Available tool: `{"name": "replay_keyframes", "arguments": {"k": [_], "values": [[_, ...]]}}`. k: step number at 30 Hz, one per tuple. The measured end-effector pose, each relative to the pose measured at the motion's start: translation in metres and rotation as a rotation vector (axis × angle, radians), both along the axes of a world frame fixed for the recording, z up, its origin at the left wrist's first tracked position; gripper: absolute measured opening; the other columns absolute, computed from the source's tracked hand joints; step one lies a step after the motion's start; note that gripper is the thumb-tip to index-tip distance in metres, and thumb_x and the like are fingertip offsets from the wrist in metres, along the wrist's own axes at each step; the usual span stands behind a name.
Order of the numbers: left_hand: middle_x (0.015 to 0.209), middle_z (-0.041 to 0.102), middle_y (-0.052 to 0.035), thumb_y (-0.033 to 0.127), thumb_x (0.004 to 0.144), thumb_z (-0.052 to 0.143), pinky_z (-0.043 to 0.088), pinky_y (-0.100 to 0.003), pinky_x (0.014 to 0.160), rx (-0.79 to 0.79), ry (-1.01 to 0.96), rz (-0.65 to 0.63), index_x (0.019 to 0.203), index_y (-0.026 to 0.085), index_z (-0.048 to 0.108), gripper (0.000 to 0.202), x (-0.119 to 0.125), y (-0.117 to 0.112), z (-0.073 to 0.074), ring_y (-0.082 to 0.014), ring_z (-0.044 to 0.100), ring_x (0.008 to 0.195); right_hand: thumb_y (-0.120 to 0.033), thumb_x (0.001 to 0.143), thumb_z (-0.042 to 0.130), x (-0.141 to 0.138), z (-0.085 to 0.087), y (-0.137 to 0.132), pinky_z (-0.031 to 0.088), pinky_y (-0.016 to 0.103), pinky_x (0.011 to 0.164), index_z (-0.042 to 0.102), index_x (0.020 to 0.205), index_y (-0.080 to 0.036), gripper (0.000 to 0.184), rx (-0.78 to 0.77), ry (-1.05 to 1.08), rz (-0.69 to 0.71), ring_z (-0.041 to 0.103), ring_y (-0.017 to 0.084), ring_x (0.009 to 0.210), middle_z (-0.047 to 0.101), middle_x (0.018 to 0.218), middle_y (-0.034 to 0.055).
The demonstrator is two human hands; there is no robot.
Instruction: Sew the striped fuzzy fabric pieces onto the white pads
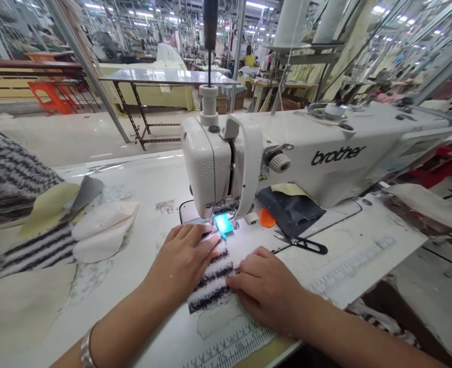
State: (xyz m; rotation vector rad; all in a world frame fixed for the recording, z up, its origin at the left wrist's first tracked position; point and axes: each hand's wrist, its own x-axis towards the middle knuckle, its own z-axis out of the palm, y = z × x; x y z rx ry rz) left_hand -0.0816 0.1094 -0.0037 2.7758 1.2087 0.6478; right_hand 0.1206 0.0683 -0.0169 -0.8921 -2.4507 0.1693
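A black-and-white striped fabric piece point(212, 278) lies under the head of a white sewing machine point(310, 148). My left hand point(183, 258) rests flat on its left side, fingers stretched out toward the needle area. On the right edge of the fabric, my right hand point(266, 286) is closed, thumb and fingers pinching that edge. A bright light falls on a blue piece point(223, 225) beside the presser foot. The needle tip and the fabric's far end are hard to make out behind my left fingertips.
Thread snips point(306, 245) lie right of the needle, near dark grey fabric point(290, 209) and an orange piece point(267, 218). Pale cut pieces point(105, 230) and striped fabric point(15, 174) are on the left. A printed ruler point(229, 350) runs along the front edge.
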Motion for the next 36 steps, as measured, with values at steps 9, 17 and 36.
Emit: {"name": "replay_keyframes", "arguments": {"k": [9,17,36], "values": [[0.092,0.062,-0.0070,0.015,0.089,0.046,0.044,-0.039,0.075,0.014,-0.159,-0.074,0.090,0.015,0.063,0.017,0.010,-0.024,0.002,-0.0219,0.053,0.084,-0.011,0.080,0.043,0.001,0.002,-0.003,0.026,0.030,0.060,0.061,0.077,-0.015,0.019,0.042,0.004,-0.012,0.043,0.015,0.061,0.052,0.063,0.0013],[0.096,0.062,-0.0060,0.018,0.090,0.046,0.045,-0.038,0.073,0.051,-0.078,-0.094,0.096,0.018,0.062,0.018,0.005,-0.021,-0.008,-0.0225,0.054,0.087,-0.013,0.081,0.044,0.003,0.006,-0.004,0.022,0.031,0.058,0.060,0.075,-0.016,0.018,0.028,-0.150,-0.006,0.042,0.015,0.058,0.054,0.062,0.0011],[0.097,0.058,-0.0042,0.027,0.093,0.043,0.041,-0.037,0.077,-0.032,-0.034,-0.060,0.098,0.024,0.062,0.020,-0.013,0.023,-0.009,-0.0211,0.051,0.091,-0.019,0.078,0.052,-0.010,0.011,0.050,0.024,0.030,0.060,0.061,0.082,-0.019,0.010,0.012,-0.321,0.069,0.048,0.016,0.061,0.059,0.068,0.0006]]}}
